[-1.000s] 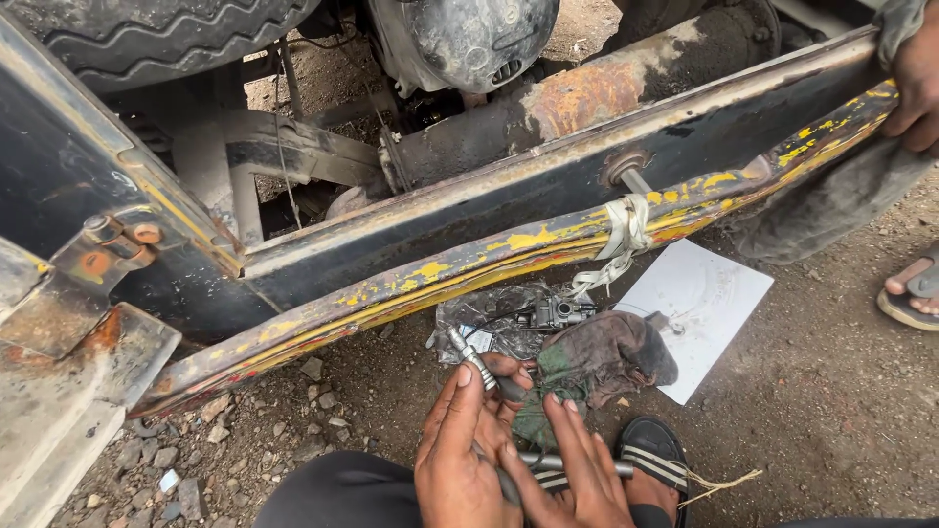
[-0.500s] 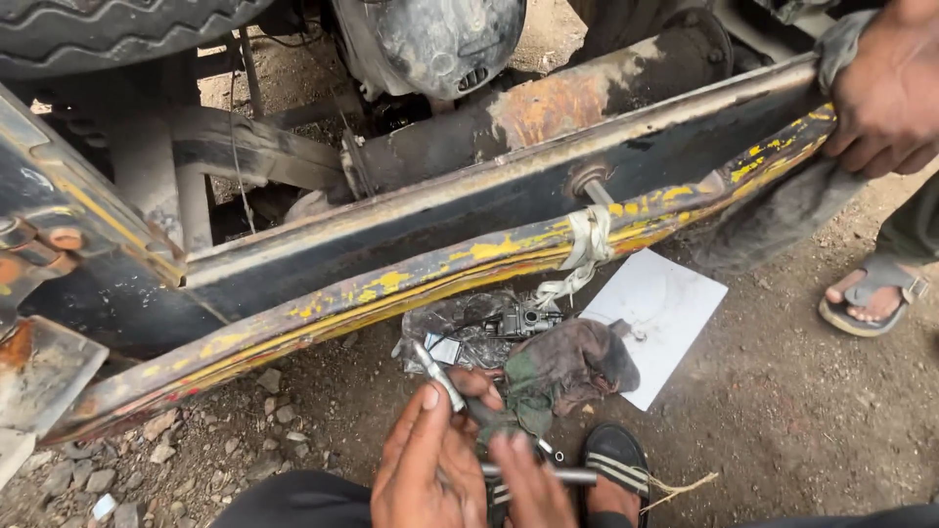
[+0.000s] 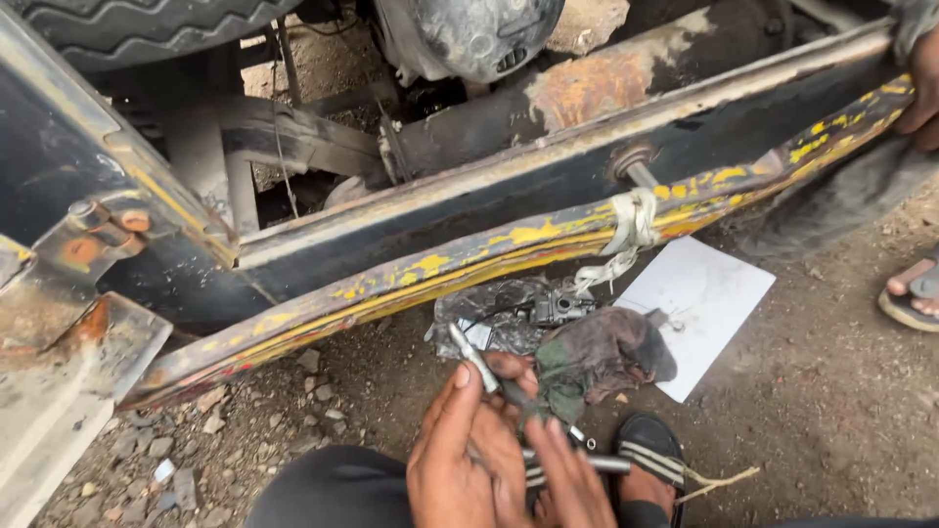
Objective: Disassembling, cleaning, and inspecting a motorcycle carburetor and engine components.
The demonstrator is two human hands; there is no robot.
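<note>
Low down, a metal socket tool [image 3: 476,359] is pinched in the left hand [image 3: 460,460], its shaft jutting up past the fingers. A second steel rod [image 3: 587,463] is touched beneath the right hand [image 3: 567,484]; whether that hand is closed on it cannot be told.

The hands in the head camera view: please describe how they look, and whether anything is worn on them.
Both hands, left hand and right hand, are bare: no gloves, rings or watch are visible. Dark grease smudges the fingers. No sleeves show; the wrists run out of the picture at its lower edge.
</note>
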